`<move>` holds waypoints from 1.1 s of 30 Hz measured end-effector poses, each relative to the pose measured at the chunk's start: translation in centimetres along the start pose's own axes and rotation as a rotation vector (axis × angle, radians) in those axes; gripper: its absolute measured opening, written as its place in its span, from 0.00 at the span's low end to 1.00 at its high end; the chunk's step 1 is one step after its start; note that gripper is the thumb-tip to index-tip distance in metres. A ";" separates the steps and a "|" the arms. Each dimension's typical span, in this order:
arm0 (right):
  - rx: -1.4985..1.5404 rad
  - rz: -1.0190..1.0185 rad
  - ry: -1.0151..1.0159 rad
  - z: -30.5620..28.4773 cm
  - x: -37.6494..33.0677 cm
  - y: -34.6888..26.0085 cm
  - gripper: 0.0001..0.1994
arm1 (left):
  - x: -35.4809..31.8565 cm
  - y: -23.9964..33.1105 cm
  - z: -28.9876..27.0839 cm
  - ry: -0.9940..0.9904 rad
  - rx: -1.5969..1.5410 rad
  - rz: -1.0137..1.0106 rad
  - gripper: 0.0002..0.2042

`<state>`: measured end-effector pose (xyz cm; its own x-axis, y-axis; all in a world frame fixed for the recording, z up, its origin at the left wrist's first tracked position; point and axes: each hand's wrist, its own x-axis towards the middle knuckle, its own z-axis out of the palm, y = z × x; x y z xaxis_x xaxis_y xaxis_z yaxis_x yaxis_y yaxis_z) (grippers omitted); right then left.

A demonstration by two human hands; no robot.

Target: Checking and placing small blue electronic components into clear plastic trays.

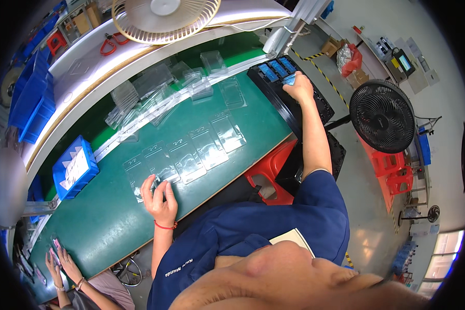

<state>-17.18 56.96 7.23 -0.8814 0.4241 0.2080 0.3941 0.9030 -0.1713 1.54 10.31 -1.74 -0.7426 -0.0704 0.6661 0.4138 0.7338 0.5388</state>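
Note:
Several clear plastic blister trays (185, 157) lie in a slanting row on the green worktable. Over the nearest-left tray is my left hand (161, 202), a red cord round its wrist. Its fingers are loosely bent with gaps between them, and nothing shows in them. At the far right, my right hand (300, 89) reaches over a black tray (274, 93) with flat blue rectangular pieces (277, 69) in its slots. Its fingers close on one light blue piece (290, 79); the fingertips are partly hidden.
Stacked clear blisters (157, 82) lie along the back edge. A blue bin (77, 168) with white pieces stands at left. A black fan (381, 116) is right of the black tray, and a red stool (274, 170) is below the table edge. Another person's hands (62, 263) work at lower left.

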 end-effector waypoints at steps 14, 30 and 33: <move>1.173 -0.789 -0.687 3.3 -23.0 -22.5 0.19 | 0.7 1.9 2.3 -0.398 -1.691 -1.014 0.24; 1.141 -0.939 -1.116 5.5 -25.9 -29.6 0.17 | -2.6 -1.7 -6.3 0.005 -1.272 -1.080 0.22; 1.306 -0.749 -1.234 6.2 -25.1 -29.9 0.16 | -3.5 -2.2 -7.0 0.052 -1.316 -1.047 0.22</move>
<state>-8.48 18.86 1.16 -0.6505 -0.7593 -0.0157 0.0193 0.0041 -0.9998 6.95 4.19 -1.64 -0.9579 -0.1685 -0.2326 -0.0648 -0.6622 0.7465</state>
